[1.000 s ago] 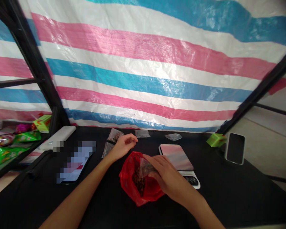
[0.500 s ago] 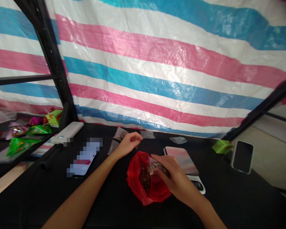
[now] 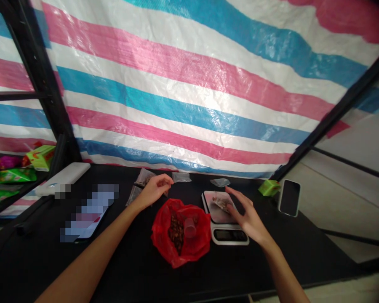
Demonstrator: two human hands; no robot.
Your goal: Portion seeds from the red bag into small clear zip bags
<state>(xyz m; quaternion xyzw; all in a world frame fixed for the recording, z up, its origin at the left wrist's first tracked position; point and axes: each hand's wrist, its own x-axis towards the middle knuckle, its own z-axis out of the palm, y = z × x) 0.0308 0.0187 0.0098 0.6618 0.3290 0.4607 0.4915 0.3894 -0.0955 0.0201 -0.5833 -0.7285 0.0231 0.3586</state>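
Note:
On the plate of a small white-edged kitchen scale (image 3: 230, 237) lies a little clear plastic bag (image 3: 221, 203) with brown bits in it. My right hand (image 3: 249, 214) is over the plate's right side, its fingers spread and its thumb close to that bag; whether they touch is unclear. A red plastic bag (image 3: 164, 244) stands open left of the scale, holding brown pieces and a small clear cup (image 3: 190, 227). Behind it, my left hand (image 3: 154, 191) rests with curled fingers beside filled small bags (image 3: 142, 179); anything inside its fingers is hidden.
Flat clear bags (image 3: 181, 177) lie along the table's back edge by the striped sheet (image 3: 177, 105). A phone (image 3: 94, 214) and a white slab-shaped device (image 3: 66, 179) are on the left. A green box (image 3: 269, 187) and another phone (image 3: 289, 198) stand at right.
My right hand has moved from over the red bag to the scale and opened; the small filled bag now lies on the plate. The clear cup shows in the red bag. The view has shifted right.

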